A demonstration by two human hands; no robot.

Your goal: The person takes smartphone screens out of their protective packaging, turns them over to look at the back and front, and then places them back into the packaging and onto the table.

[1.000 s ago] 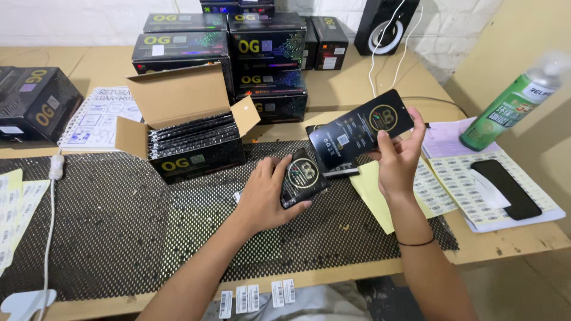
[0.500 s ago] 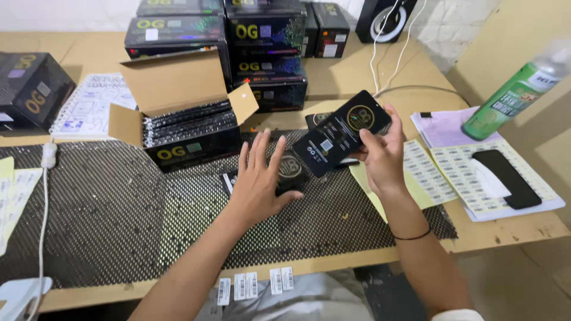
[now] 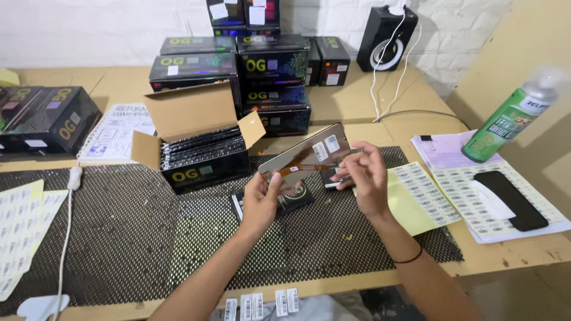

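Both hands [image 3: 315, 184] hold flat panel [image 3: 304, 156] | open carton [image 3: 196, 151]: black packs upright, packed.

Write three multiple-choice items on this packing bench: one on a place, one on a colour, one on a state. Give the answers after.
1. Where does the spray can stand?
A. on the mesh mat
B. at the right of the table, by the label sheets
C. inside the open carton

2. What colour is the spray can's body?
A. green
B. red
C. white

3. How is the flat panel held?
A. lying flat on the mat
B. by the left hand alone
C. between both hands, above the mat

Answers: 1 B, it stands beside the label sheets. 2 A, its body is green. 3 C, the left hand grips the lower end and the right hand the other, over the black mesh mat.
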